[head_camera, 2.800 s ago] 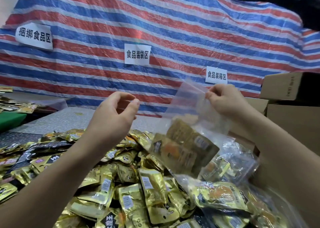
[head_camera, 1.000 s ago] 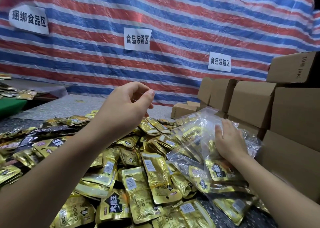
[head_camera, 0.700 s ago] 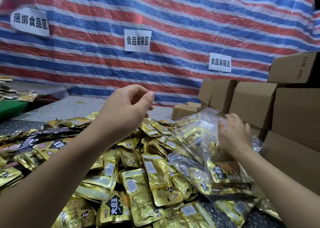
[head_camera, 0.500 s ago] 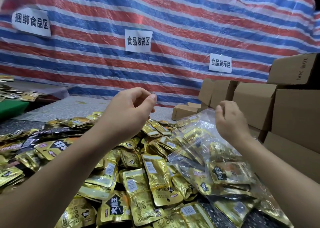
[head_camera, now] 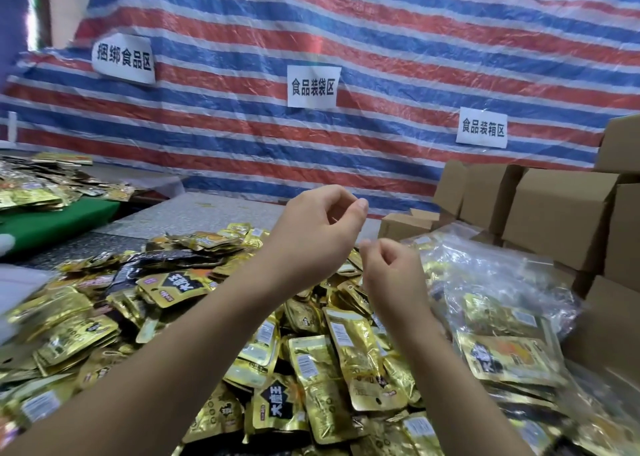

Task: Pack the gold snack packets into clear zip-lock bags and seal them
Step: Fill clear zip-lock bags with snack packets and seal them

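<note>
I am holding both hands, left hand [head_camera: 322, 227] and right hand [head_camera: 393, 268], curled and empty above the slippery, light gold packets [head_camera: 349, 355]; pinching edges should work best.

Both forearms cover gold packets [head_camera: 341, 348] lying between the hands. Filled bags [head_camera: 498, 303] beyond the right hand [head_camera: 393, 272] are blurred and cropped.

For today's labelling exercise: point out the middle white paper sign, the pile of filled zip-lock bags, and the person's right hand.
Middle white paper sign [head_camera: 312, 87], head view, centre of the sheet.
Pile of filled zip-lock bags [head_camera: 498, 282], head view, clear plastic of an upper bag.
Right hand [head_camera: 393, 268], head view, back of the hand.
</note>
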The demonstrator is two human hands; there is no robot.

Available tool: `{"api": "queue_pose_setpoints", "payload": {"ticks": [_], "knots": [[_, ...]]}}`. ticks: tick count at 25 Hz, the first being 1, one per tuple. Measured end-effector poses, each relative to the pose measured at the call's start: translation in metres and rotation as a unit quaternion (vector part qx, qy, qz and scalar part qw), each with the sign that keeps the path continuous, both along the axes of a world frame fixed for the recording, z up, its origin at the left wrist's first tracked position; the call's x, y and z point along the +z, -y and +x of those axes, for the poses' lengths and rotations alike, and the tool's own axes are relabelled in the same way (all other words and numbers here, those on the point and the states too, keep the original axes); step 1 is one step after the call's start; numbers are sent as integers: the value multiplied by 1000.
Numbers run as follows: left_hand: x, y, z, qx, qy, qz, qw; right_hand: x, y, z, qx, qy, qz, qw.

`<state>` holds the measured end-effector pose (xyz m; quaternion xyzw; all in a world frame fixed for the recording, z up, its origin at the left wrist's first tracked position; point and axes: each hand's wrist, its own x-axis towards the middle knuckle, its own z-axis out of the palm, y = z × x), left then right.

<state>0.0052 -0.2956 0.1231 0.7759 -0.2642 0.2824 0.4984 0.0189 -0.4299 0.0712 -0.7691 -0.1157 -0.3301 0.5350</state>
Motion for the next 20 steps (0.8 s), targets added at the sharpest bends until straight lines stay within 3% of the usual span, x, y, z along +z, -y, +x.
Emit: {"api": "queue_pose_setpoints", "payload": {"ticks": [5, 7, 9, 12, 15, 18, 20], "knots": [[-3, -26, 4, 49, 63, 42, 996, -31, -8, 5, 13, -44, 27, 999], [-6, -63, 20, 153, 90, 80, 981, -41, -9, 8, 20, -55, 7, 998], [-10, -118, 43, 315, 77, 143, 935, -45, -10, 9, 27, -58, -9, 998], [-35, -205, 65, 483, -68, 255, 835, -46, -17, 9, 39, -50, -9, 998], [-76, -269, 64, 523, -215, 338, 752, -49, -24, 7, 57, -54, -28, 997], [-108, -307, 59, 515, -311, 366, 710, -52, -28, 3, 72, -63, -54, 994], [-122, -315, 61, 469, -355, 358, 725, -53, -28, 3, 73, -69, -60, 993]]}}
